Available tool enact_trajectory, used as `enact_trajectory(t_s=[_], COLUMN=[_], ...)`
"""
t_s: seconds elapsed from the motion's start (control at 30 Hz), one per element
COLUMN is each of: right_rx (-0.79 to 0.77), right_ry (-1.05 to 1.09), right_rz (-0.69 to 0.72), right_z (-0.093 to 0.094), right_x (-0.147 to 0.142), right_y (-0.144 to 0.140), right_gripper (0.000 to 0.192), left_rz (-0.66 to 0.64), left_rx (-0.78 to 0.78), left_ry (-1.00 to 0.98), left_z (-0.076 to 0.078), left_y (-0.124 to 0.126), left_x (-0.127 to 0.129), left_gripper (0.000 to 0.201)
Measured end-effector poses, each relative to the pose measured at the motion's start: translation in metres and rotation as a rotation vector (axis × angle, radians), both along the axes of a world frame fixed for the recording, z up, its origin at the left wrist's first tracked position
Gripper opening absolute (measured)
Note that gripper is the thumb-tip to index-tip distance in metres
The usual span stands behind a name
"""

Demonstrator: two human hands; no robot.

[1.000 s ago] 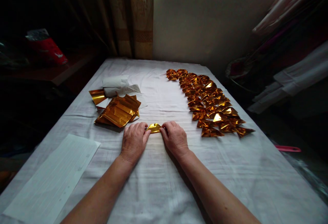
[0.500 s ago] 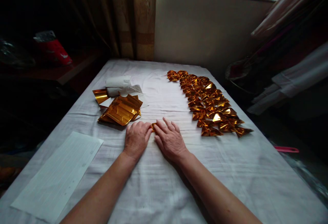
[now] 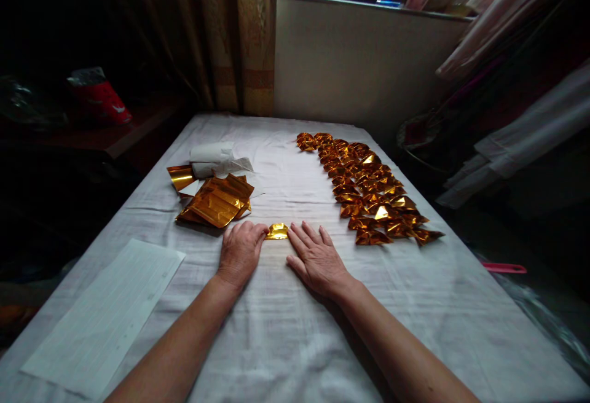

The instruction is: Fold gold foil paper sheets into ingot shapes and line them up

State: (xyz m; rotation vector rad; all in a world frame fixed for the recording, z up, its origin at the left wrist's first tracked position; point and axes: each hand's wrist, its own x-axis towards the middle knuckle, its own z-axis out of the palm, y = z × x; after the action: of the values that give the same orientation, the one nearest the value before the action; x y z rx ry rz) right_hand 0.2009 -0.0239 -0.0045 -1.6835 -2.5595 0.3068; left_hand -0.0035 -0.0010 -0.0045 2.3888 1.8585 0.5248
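I have a small folded strip of gold foil (image 3: 277,231) lying on the white cloth (image 3: 286,335) that covers the counter, straight in front of me and between my two hands. My left hand (image 3: 240,252) is closed in, its fingers curled, pinching the left end of the strip between thumb and fingertips. My right hand (image 3: 319,262) lies palm down with the fingers spread and the thumb held out to the side, and its foremost fingertips reach the strip's right end; whether they press on it or only brush it I cannot tell. The middle of the strip shows bright between my hands, with a crease running along it. Just beyond my left hand sits a loose stack of gold foil sheets (image 3: 219,200), their corners fanned out unevenly, with a curled gold sheet (image 3: 181,177) at its far left and a bundle of white paper (image 3: 212,152) behind. Nearer my left forearm, a long pale sheet of paper (image 3: 106,317) lies flat and slanted, faintly lined. Over on my right, well apart from the strip, many folded gold pieces (image 3: 369,182) sit close together in a slanting band that runs away from me towards the far edge. Past that edge stand a patterned curtain (image 3: 225,34) and a plain wall (image 3: 345,59), and a pink handle (image 3: 504,267) shows beside the right edge.
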Motion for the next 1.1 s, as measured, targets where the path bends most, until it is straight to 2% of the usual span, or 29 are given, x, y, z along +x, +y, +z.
enact_trajectory(t_s=[0.13, 0.23, 0.33, 0.4, 0.43, 0.57, 0.77, 1.1], right_rx=[0.006, 0.012, 0.021, 0.021, 0.022, 0.033, 0.037, 0.089], right_ry=[0.005, 0.011, 0.015, 0.017, 0.018, 0.019, 0.021, 0.014], right_rz=[-0.001, 0.001, -0.002, 0.0, 0.001, 0.004, -0.009, -0.095], right_z=[-0.001, -0.001, -0.002, -0.002, -0.002, -0.001, 0.001, 0.001], right_x=[-0.002, -0.002, -0.003, -0.003, -0.003, -0.002, -0.002, -0.003], right_y=[0.0, 0.0, 0.0, 0.0, 0.0, 0.0, -0.003, -0.014], right_gripper=[0.059, 0.06, 0.059, 0.059, 0.059, 0.059, 0.059, 0.052], left_rz=[-0.002, -0.007, -0.131, -0.261, -0.282, -0.244, -0.203, -0.18], left_rx=[-0.04, 0.005, 0.08, 0.033, -0.011, -0.101, -0.123, 0.03], left_ry=[0.024, 0.047, 0.081, 0.133, 0.158, 0.206, 0.223, 0.239], left_z=[0.008, 0.011, 0.007, 0.0, -0.003, -0.009, -0.001, 0.019], left_y=[-0.004, -0.009, -0.013, -0.014, -0.014, -0.014, -0.02, -0.018], left_x=[-0.006, -0.005, 0.004, 0.011, 0.013, 0.007, -0.016, -0.001], left_gripper=[0.022, 0.026, 0.037, 0.044, 0.048, 0.057, 0.056, 0.038])
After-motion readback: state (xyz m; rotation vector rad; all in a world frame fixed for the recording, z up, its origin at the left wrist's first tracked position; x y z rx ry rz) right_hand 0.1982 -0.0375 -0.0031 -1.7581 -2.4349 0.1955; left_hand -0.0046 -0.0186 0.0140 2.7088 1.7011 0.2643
